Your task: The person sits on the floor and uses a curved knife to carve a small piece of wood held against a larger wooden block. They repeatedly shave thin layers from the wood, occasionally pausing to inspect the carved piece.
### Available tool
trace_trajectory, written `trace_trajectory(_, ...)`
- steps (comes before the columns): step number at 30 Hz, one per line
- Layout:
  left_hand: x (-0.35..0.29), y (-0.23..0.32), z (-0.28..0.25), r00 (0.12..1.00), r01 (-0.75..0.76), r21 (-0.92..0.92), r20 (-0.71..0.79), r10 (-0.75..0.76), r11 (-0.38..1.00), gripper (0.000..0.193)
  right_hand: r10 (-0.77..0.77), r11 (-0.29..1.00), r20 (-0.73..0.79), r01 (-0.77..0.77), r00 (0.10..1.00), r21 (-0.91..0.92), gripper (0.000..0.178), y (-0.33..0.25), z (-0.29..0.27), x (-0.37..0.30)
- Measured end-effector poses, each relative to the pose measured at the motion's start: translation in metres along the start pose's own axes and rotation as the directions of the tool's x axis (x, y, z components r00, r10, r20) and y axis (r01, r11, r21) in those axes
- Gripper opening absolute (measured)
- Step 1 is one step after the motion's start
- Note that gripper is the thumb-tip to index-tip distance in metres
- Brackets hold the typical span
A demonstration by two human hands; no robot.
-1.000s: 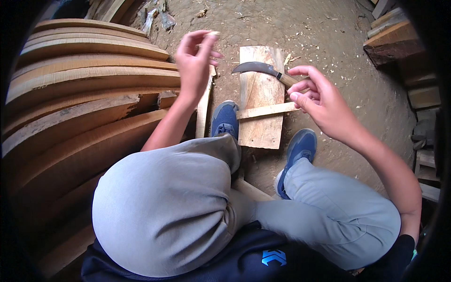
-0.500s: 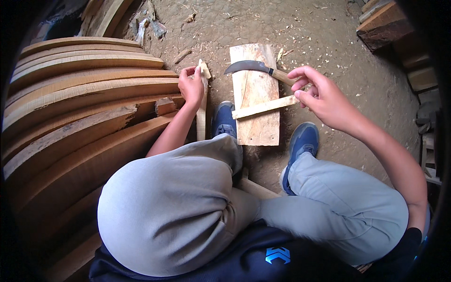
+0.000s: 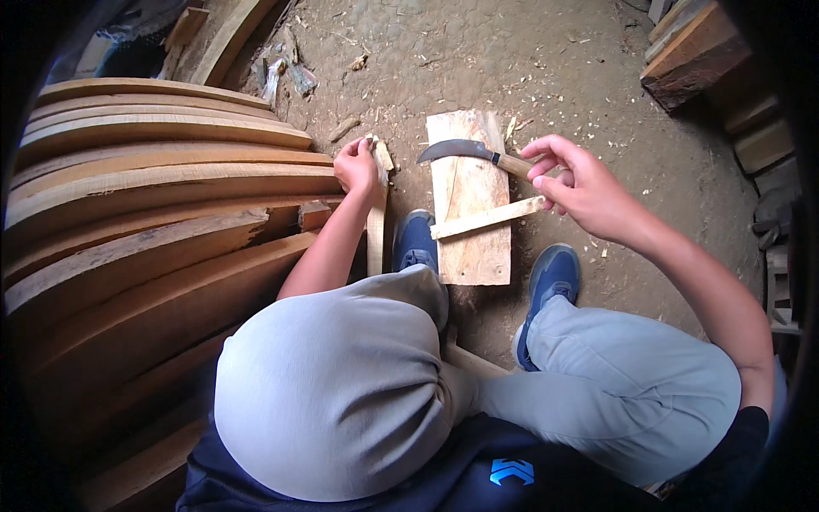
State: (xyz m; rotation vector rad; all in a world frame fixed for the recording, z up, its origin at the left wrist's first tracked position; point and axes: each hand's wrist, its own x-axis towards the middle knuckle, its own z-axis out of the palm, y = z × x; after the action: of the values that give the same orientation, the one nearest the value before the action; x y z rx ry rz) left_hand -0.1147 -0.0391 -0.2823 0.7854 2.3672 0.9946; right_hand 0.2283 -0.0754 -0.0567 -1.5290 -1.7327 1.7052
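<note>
The left hand (image 3: 357,171) is out just left of centre, its forearm rising past the knee, wrist bent a little, thumb and fingers pressed together on a small pale chip (image 3: 370,138) at their tips. Just under it, a long pale strip (image 3: 376,226) lies along the ground.

Over on the right, the other arm comes in bent at the elbow and reaches leftward. The right hand (image 3: 589,192) is loosely curled, forefinger stretched toward the handle of a curved knife (image 3: 456,149); I can't tell from here whether it actually grips it. The blade crosses the upper part of a rough board (image 3: 465,192) at the middle of the frame, and a narrow stick (image 3: 486,219) slants over its lower half, one end near the thumb.

The board lies on an earthen floor (image 3: 631,273) between two blue shoes (image 3: 554,273), shavings (image 3: 512,128) scattered above it. Stacked planks (image 3: 171,179) fill the left side; heavier timber (image 3: 695,55) sits upper right.
</note>
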Motion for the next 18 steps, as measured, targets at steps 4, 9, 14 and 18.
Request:
trace_trajectory(4, 0.007, 0.001, 0.005, 1.000, 0.015, -0.007, 0.015, -0.015, 1.000, 0.022, 0.026, 0.999, 0.016, -0.027, 1.000, 0.031, 0.030, -0.001, -0.001, -0.005)
trace_trajectory(9, 0.011, 0.005, 0.011, 0.998, 0.031, 0.070, 0.050, -0.034, 0.997, 0.018, 0.060, 0.997, 0.022, -0.061, 0.998, 0.049, 0.029, 0.000, -0.001, -0.003)
trace_trajectory(14, 0.020, 0.006, 0.014, 0.996, -0.027, 0.100, 0.082, 0.019, 0.995, 0.021, 0.074, 0.996, 0.021, -0.075, 0.997, 0.055, 0.028, 0.001, -0.001, -0.001)
trace_trajectory(18, 0.025, 0.000, 0.018, 0.998, 0.038, -0.004, 0.053, -0.038, 0.999, 0.021, 0.078, 0.996, 0.020, -0.079, 0.997, 0.050, 0.027, 0.006, 0.000, 0.000)
